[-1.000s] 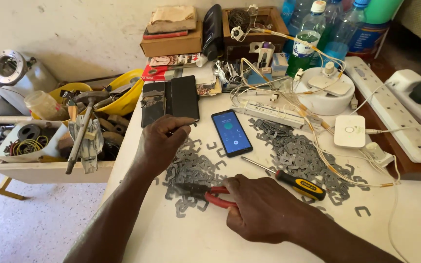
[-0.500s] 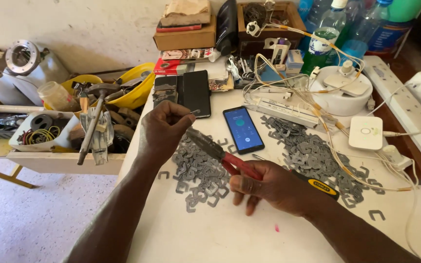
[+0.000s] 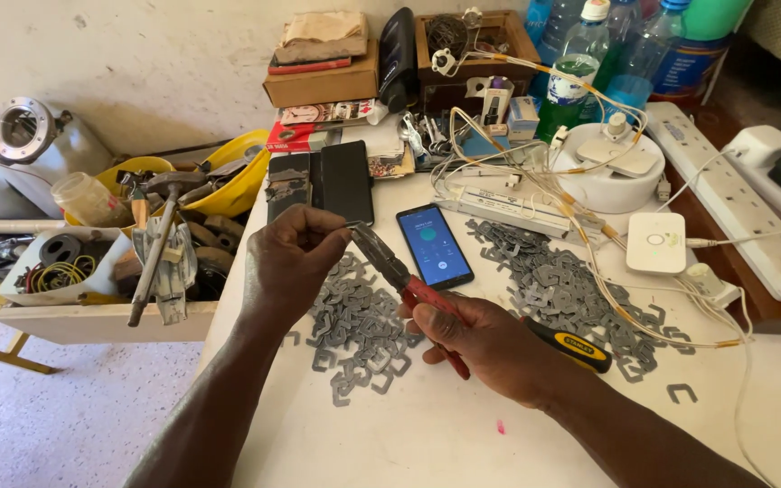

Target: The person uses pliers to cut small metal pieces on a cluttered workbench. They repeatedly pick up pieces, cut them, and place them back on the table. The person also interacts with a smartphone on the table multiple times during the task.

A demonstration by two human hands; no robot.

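My right hand (image 3: 490,343) grips red-handled pliers (image 3: 399,276) and holds them raised over the white table (image 3: 427,434), jaws pointing up and left. My left hand (image 3: 291,262) is closed, its fingertips pinching a small grey metal clip (image 3: 347,226) right at the plier jaws. Under both hands lies a pile of flat grey metal clips (image 3: 359,334). A second, larger pile of clips (image 3: 562,289) sits to the right. A yellow-and-black screwdriver (image 3: 576,348) lies beside my right wrist.
A lit smartphone (image 3: 434,246) lies just beyond the pliers, two dark phones (image 3: 323,185) further back. White cables, a round white device (image 3: 612,167), a power strip (image 3: 738,199), bottles and boxes crowd the far side. A tray of tools with a hammer (image 3: 151,253) stands left.
My right hand picked the pliers up off the table and raised them. My left hand lifted a clip from the pile and now meets the plier jaws.
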